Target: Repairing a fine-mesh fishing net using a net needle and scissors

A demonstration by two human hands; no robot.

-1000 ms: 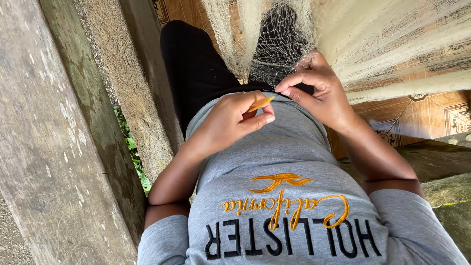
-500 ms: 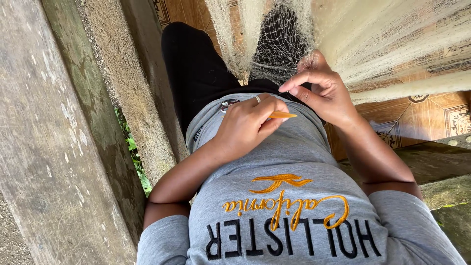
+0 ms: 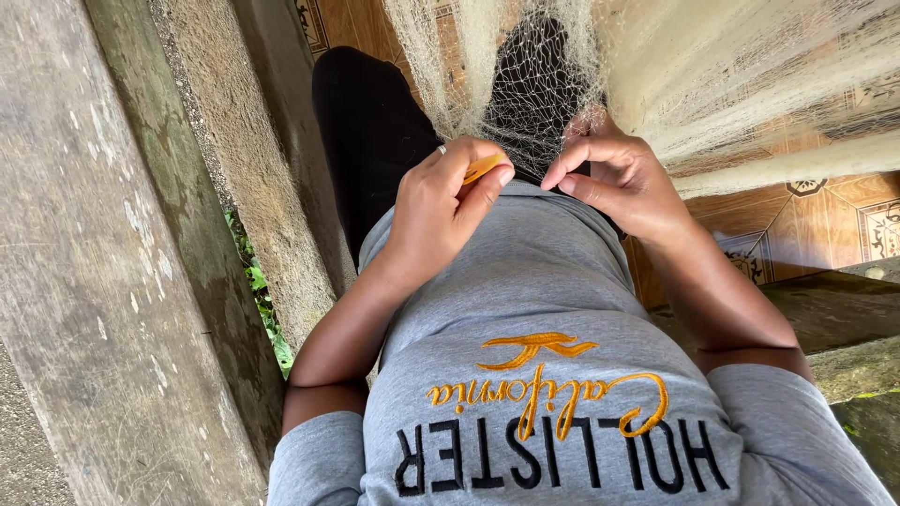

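Note:
My left hand [image 3: 441,206] is closed around a small orange netting needle [image 3: 483,169], whose tip pokes out between thumb and forefinger. A ring shows on one finger of that hand. My right hand [image 3: 614,178] pinches the pale fishing net [image 3: 525,84] at its lower edge, just right of the needle. The net hangs down over my lap and spreads away to the upper right. Both hands sit close together above my grey shirt [image 3: 534,309] and black trousers [image 3: 370,131].
A weathered concrete ledge [image 3: 103,281] runs along the left, with green weeds [image 3: 262,300] in the gap beside it. A brown patterned tile floor [image 3: 825,215] lies at the right, and a mossy concrete step [image 3: 844,319] below it.
My left hand has drawn the orange needle up and to the left, back toward the net's edge. My right hand has kept its pinch on the mesh, shifting only slightly.

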